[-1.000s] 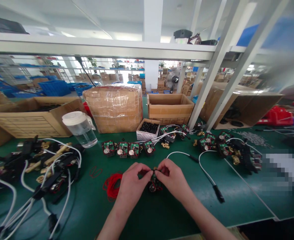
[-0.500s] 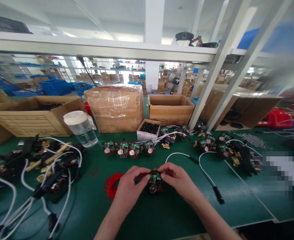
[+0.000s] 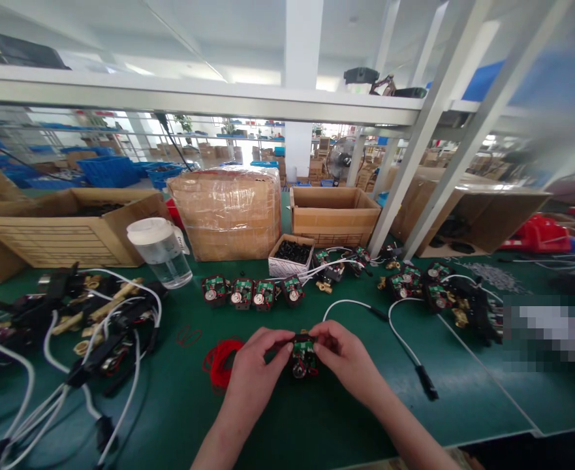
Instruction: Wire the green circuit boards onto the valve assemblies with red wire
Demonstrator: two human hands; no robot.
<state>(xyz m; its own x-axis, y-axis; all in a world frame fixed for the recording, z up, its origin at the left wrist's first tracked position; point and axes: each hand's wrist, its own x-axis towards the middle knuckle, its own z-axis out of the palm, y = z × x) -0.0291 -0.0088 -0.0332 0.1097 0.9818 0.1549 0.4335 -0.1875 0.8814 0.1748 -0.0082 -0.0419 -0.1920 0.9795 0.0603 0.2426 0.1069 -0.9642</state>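
Observation:
Both my hands hold one small black module with a green circuit board (image 3: pixel 303 357) just above the green mat. My left hand (image 3: pixel 259 371) pinches its left side with closed fingers. My right hand (image 3: pixel 344 358) grips its right side, fingers curled. A heap of red rubber bands (image 3: pixel 219 361) lies just left of my left hand. Several like modules (image 3: pixel 250 292) stand in a row beyond my hands. A white cable with a black plug (image 3: pixel 405 339) lies to the right.
A tangle of black parts and white cables (image 3: pixel 72 326) fills the left. A clear lidded jug (image 3: pixel 160 251), a wrapped carton (image 3: pixel 228 210), an open carton (image 3: pixel 333 212) and a small white box of black parts (image 3: pixel 290 256) stand behind. More modules (image 3: pixel 438 294) lie at right.
The module has turned so its green board faces up, and my hands have settled slightly lower around it. The view has shifted a little.

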